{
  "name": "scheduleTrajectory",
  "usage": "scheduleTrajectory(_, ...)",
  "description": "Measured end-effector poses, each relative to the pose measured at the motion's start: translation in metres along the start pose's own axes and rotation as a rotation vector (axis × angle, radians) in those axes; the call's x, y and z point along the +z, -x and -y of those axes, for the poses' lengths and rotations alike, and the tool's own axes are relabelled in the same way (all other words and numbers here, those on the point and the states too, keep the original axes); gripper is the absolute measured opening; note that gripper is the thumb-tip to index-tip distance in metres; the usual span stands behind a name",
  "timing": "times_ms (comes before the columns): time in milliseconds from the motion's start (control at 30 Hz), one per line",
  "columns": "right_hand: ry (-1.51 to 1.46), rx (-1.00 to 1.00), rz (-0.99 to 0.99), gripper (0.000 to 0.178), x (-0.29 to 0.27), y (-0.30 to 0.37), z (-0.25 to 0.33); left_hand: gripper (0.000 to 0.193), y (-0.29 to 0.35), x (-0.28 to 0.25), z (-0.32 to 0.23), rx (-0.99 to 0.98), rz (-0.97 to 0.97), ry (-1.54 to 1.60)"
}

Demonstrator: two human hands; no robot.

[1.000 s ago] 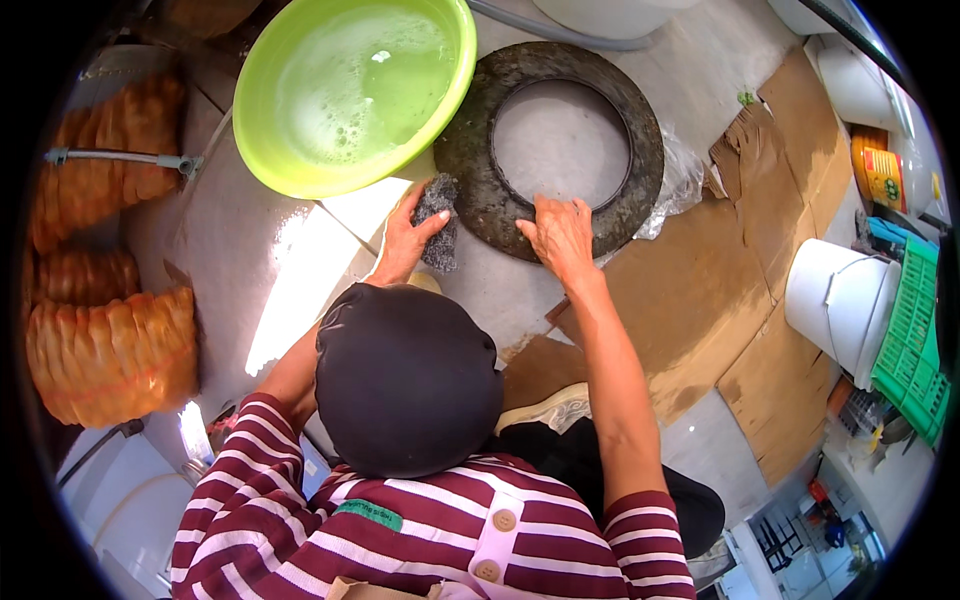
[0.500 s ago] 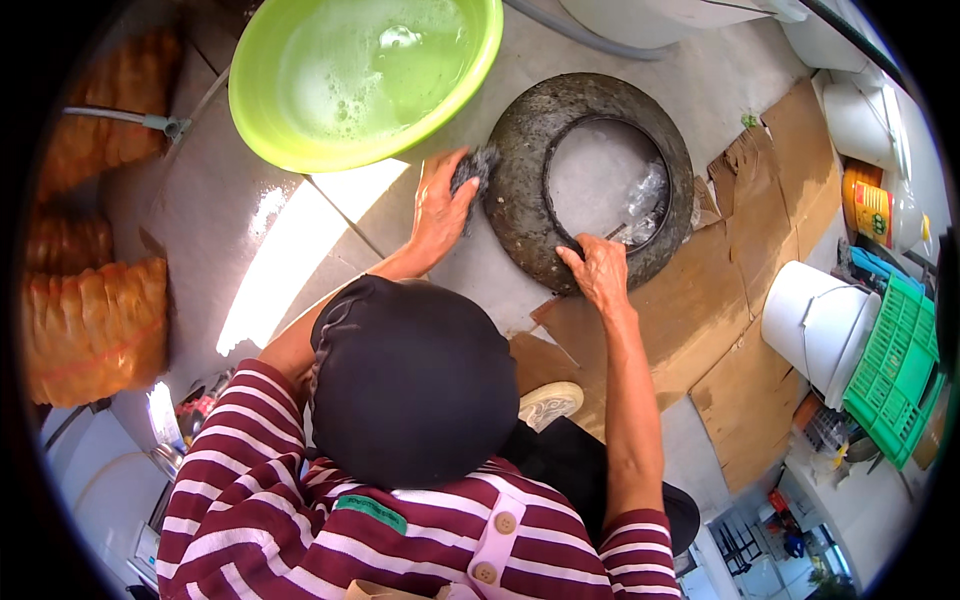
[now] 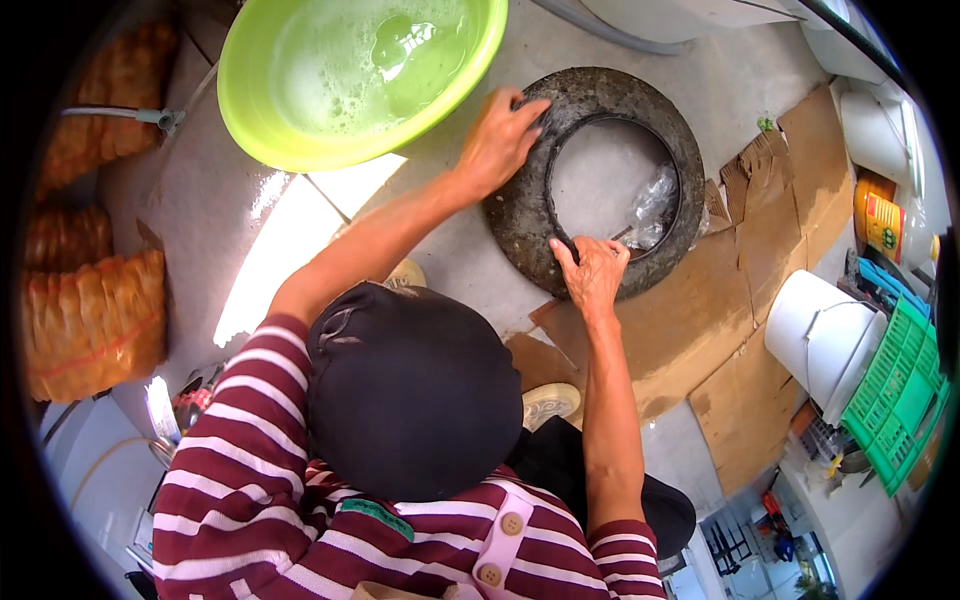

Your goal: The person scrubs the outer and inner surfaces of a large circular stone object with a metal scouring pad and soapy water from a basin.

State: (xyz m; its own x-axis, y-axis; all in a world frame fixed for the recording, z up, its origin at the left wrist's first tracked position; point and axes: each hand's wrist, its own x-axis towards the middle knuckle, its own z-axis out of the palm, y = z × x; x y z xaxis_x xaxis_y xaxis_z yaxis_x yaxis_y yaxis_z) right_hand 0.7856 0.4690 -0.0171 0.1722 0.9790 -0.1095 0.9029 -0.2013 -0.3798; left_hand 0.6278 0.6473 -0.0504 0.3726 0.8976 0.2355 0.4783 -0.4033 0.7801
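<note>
A dark, mottled ring [image 3: 520, 235], rounded like a tyre with a wide round opening, lies on the pale floor in front of me. At its upper left side, my left hand [image 3: 499, 142] presses down with bent fingers around a dark grey scouring pad, now nearly all hidden beneath them. My right hand [image 3: 596, 272] grips the near inner edge of the ring, thumb on top and fingers over the rim. Inside the opening is a crumpled clear plastic bag [image 3: 655, 207]. Left of the ring stands a lime-green basin [image 3: 345, 152] with foamy water.
Flattened brown cardboard [image 3: 700, 290] lies to the right. A white bucket [image 3: 815, 335], a green plastic crate [image 3: 895, 385] and a bottle with a red and yellow label [image 3: 885, 222] stand beyond it. Filled orange sacks [image 3: 100, 325] are at far left. A grey hose [image 3: 610, 30] runs behind.
My left hand has moved up and right from the ring's left side onto its upper left surface, carrying the scouring pad. My right hand keeps its grip on the inner rim.
</note>
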Motion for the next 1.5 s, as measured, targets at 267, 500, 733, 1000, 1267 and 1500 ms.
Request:
scheduleTrajectory(267, 0.02, -0.006, -0.02, 0.045, 0.002, -0.001, -0.002, 0.04, 0.074, -0.013, -0.002, 0.003, 0.15, 0.079)
scheduleTrajectory(500, 0.02, -0.005, 0.021, 0.042, -0.003, 0.0, -0.003, 0.038, 0.003, 0.005, -0.013, -0.071, 0.12, -0.026)
scheduleTrajectory(733, 0.051, -0.037, 0.001, 0.042, -0.001, 0.0, -0.002, 0.032, 0.015, -0.001, 0.004, -0.02, 0.056, 0.041)
scheduleTrajectory(1000, 0.023, -0.016, -0.003, 0.04, 0.0, 0.002, -0.004, 0.041, 0.069, -0.017, -0.002, -0.086, 0.222, -0.016)
scheduleTrajectory(1267, 0.045, -0.018, 0.016, 0.04, -0.001, -0.001, -0.001, 0.038, -0.001, -0.008, -0.01, -0.215, 0.136, -0.063)
scheduleTrajectory(1500, 0.07, -0.017, 0.024, 0.041, -0.004, -0.001, 0.0, 0.036, 0.033, -0.017, 0.001, -0.163, 0.182, 0.009)
